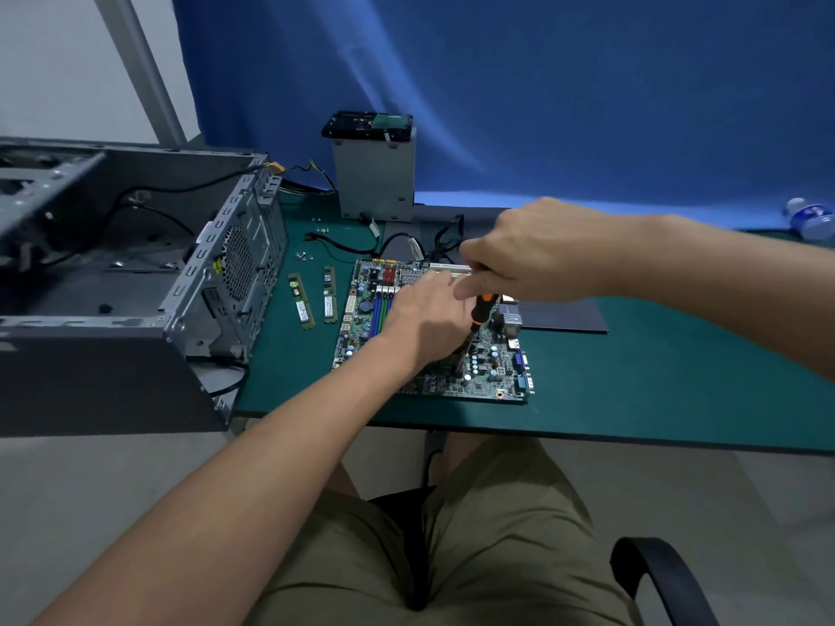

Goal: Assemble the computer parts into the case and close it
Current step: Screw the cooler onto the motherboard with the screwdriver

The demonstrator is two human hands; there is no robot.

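the circuit board (492, 372) lies flat near the front edge of the green surface (632, 390). the left hand (429, 318) rests on it; i cannot tell if it holds anything. the right hand (533, 250) grips a screwdriver (481, 309), tip down on the board. the open case (135, 273) lies far left.

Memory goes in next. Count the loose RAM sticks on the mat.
2. One RAM stick lies nearer the case; the second RAM stick beside it, next to the motherboard. The left hand and right hand cover part of it, so more may be hidden.
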